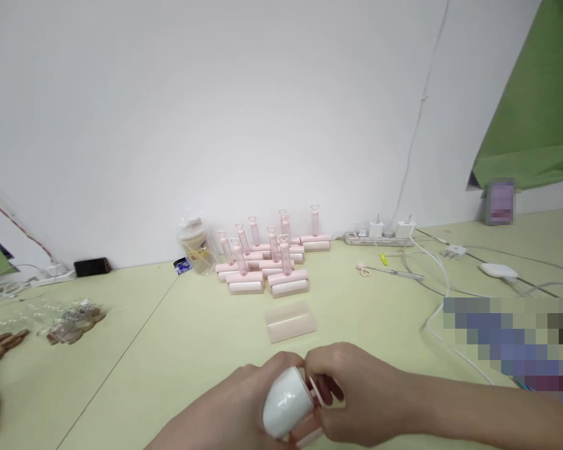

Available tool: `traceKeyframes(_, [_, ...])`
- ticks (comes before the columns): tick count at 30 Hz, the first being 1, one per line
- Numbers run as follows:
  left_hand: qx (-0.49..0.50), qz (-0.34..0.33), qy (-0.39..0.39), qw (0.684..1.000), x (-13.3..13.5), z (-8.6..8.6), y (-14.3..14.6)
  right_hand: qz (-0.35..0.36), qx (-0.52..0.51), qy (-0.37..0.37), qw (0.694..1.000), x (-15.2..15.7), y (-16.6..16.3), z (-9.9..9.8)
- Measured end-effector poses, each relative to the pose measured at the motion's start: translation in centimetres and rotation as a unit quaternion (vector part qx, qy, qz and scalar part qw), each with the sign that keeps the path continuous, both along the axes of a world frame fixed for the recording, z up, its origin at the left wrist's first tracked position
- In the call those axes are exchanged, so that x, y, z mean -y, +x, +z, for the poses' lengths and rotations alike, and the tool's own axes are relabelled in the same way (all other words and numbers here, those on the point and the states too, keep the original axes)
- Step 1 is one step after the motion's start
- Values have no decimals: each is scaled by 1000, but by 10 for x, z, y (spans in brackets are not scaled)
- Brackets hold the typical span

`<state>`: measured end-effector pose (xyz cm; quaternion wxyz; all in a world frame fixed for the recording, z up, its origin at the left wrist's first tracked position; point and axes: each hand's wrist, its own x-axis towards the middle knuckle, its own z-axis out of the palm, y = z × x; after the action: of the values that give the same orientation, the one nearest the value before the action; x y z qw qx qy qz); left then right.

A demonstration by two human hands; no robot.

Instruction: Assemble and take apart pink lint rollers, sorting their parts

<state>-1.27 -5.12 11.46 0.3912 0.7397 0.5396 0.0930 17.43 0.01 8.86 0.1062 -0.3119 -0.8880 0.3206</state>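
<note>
As left fingers [287, 359] wrap white roller [284, 406], right fingers [327, 362] pinch end, pink cover [291, 331] apart

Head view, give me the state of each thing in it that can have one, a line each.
White roll, held at a tilt
Left hand, closed around the roll
Right hand, curled at the roll's end, grip partly hidden
Pink lint rollers, standing, handles up
Pink cover, lying apart from them
Cup, bagged
Power strip, adapters plugged in
</note>
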Motion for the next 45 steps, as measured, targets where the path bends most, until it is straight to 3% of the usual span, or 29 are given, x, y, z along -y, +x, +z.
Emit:
traceKeyframes(3, [-3,20,17,1000,-4,-3,-3,7,7,-117,993,-9,4,6])
traceKeyframes(5, [7,28,12,1000,-7,-5,-1,20,-9,-139,990,-15,7,12])
traceKeyframes(10, [47,44,19,998,-23,0,10,8,-39,-84,996,-30,15,23])
traceKeyframes(14, [103,8,49,993,-40,5,14,-1,-57,-40,998,-46,21,28])
traceKeyframes(17, [178,37,69,981,-51,3,19,-22,-144,-24,989,-54,22,26])
traceKeyframes(19, [263,116,107,952,-58,-1,26,-44,-235,-34,971,-56,18,21])
traceKeyframes(22, [412,229,128,872,-69,-12,40,-62,-312,-104,942,-56,6,12])
traceKeyframes(25, [499,236,102,828,-82,-30,44,-80,-335,-139,929,-59,-2,5])
traceKeyframes(27, [485,201,139,840,-92,-46,33,-91,-341,-126,927,-65,-1,2])
traceKeyframes(30, [323,163,201,910,-101,-76,2,-129,-334,-83,930,-78,7,-2])
traceKeyframes(32, [229,180,162,943,-102,-96,-17,-154,-309,-48,937,-86,12,-7])
traceKeyframes(35, [211,173,114,955,-97,-116,-28,-131,-249,-7,960,-91,13,-18])
traceKeyframes(40, [242,111,102,959,-86,-117,-20,-5,-161,61,985,-85,5,-28])
traceKeyframes(45, [231,115,105,960,-84,-112,-18,-5,-104,81,991,-80,6,-23])
